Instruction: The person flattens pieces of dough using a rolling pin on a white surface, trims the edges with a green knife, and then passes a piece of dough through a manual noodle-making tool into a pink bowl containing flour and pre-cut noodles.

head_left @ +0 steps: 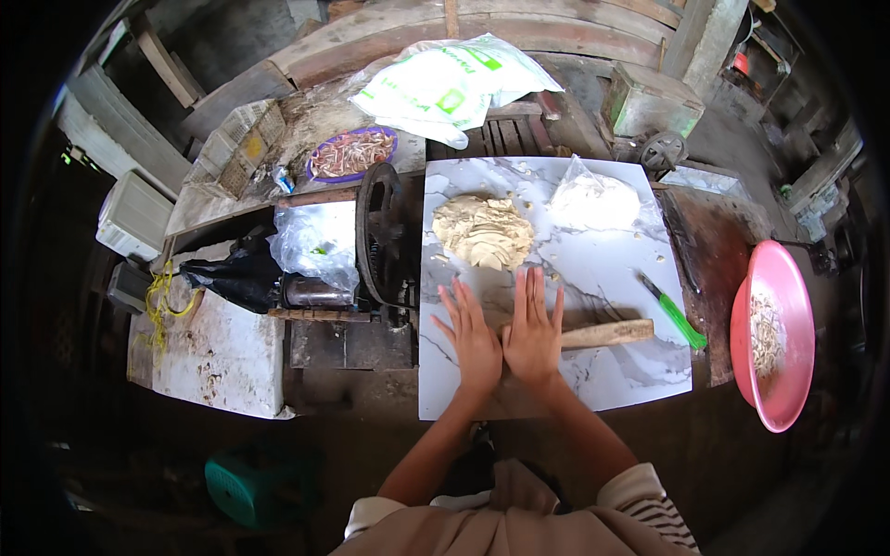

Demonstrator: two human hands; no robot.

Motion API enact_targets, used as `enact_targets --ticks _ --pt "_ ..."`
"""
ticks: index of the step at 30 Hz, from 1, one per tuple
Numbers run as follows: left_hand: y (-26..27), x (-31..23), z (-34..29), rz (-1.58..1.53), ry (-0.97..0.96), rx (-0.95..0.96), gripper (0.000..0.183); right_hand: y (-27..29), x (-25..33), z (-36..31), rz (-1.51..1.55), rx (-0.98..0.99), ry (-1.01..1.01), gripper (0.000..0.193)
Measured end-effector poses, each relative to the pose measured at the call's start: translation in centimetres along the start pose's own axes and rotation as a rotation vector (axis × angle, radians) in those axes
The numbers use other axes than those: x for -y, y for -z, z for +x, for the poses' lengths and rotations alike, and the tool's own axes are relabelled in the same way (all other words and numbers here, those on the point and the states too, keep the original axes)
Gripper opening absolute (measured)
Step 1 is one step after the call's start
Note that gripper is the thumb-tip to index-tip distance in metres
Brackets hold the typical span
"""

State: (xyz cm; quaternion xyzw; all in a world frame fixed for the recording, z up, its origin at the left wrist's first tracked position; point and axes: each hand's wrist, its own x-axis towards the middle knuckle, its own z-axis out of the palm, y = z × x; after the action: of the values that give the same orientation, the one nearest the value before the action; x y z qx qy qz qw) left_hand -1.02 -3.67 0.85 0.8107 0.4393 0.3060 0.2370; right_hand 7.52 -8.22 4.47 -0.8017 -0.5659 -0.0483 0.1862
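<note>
Both hands lie palm down, side by side, near the front of a marble-patterned board (612, 380). My left hand (471, 332) has its fingers spread and pointing away from me. My right hand (533, 324) is also stretched out, its fingers a little apart. From beneath or behind the right hand a wooden bar (607, 334) runs out to the right. Whatever is under the palms is hidden. Just beyond the fingertips sits a heap of pale, sliced dough (484, 232). To its right is white flour or dough in a clear plastic bag (595, 199). A green-handled knife (675, 313) rests at the board's right side.
A pink basin (781, 334) with small pale pieces stands at the right. On the left are a machine with a dark wheel (375, 236), a purple-rimmed tray (352, 155) and plastic crates (236, 148). White-green sacks (454, 88) lie behind the board; a green stool (246, 486) stands below left.
</note>
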Motion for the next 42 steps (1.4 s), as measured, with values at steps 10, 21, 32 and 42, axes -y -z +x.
enact_targets --ticks 10,21,32,42 --pt "-0.7 1.2 3.0 -0.045 -0.080 -0.148 0.057 -3.2 -0.7 2.2 -0.091 -0.099 -0.019 0.062" --pt "3.6 1.0 -5.8 -0.162 -0.233 0.065 0.034 2.1 -1.9 -7.4 0.120 0.063 0.284 0.063" --pt "6.4 -1.5 -5.8 -0.482 -0.167 0.015 0.019 6.6 -4.4 -5.5 0.389 0.216 0.344 0.041" --pt "4.4 -1.5 -6.2 -0.144 -0.075 0.084 0.015 3.6 -3.8 -6.7 0.340 0.075 0.120 0.033"
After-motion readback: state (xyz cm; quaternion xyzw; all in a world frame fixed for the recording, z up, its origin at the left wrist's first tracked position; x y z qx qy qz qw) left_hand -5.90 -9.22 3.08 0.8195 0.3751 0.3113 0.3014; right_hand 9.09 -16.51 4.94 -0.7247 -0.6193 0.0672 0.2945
